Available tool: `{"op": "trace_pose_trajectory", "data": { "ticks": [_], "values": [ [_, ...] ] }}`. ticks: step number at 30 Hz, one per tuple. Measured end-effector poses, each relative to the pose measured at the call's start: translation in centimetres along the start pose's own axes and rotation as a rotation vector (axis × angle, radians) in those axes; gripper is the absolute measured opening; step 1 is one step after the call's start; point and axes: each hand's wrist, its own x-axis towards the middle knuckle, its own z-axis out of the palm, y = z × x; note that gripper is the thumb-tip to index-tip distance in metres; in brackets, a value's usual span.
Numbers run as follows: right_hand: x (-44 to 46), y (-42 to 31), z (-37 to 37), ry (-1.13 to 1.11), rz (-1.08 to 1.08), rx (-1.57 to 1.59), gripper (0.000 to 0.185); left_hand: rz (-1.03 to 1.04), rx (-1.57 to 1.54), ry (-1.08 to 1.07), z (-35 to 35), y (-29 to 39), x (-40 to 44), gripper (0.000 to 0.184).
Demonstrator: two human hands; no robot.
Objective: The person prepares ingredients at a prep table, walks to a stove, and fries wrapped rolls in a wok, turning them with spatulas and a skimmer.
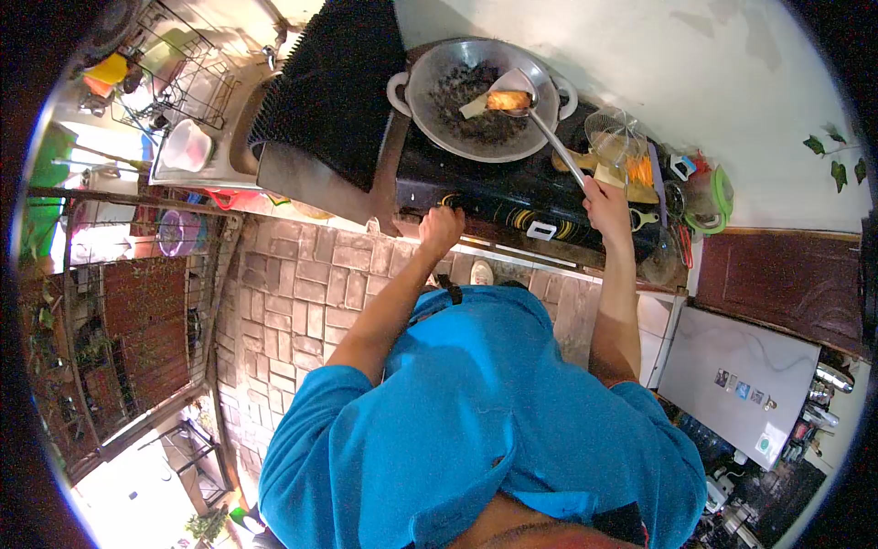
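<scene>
A large metal wok (430, 114) stands on the black gas stove (430, 169), with dark bits in its bottom. My right hand (607, 212) is closed round the handle of a long metal spatula (556, 145), whose blade is over the wok. On the blade lies a browned, golden piece of food (508, 100), and a paler piece (474, 107) is beside it. My left hand (443, 227) is closed at the front of the stove, by the control panel; the knob it seems to touch is hidden under the fingers.
Right of the wok are a wire strainer (615, 134), a board with orange strips (643, 174) and a green-rimmed container (719, 197). To the left, a black ridged mat (334, 87) lies near the sink, a dish rack (197, 78) and a white tub (187, 146).
</scene>
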Motion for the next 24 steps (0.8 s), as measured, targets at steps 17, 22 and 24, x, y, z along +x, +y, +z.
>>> {"op": "trace_pose_trajectory", "data": {
  "ticks": [17, 22, 24],
  "values": [
    [1.1, 1.7, -1.2, 0.058, 0.037, -0.124, 0.042, 0.074, 0.040, -0.096, -0.8, -0.6, -0.1, 0.046],
    [0.8, 1.3, -1.8, 0.117, 0.079, -0.079, 0.043, 0.270, -0.075, -0.182, 1.2, -3.9, 0.1, 0.037],
    [0.4, 0.9, -1.7, 0.110, 0.129, -0.048, 0.043, 0.370, -0.140, -0.137, 1.8, -5.1, -0.3, 0.033]
  ]
}}
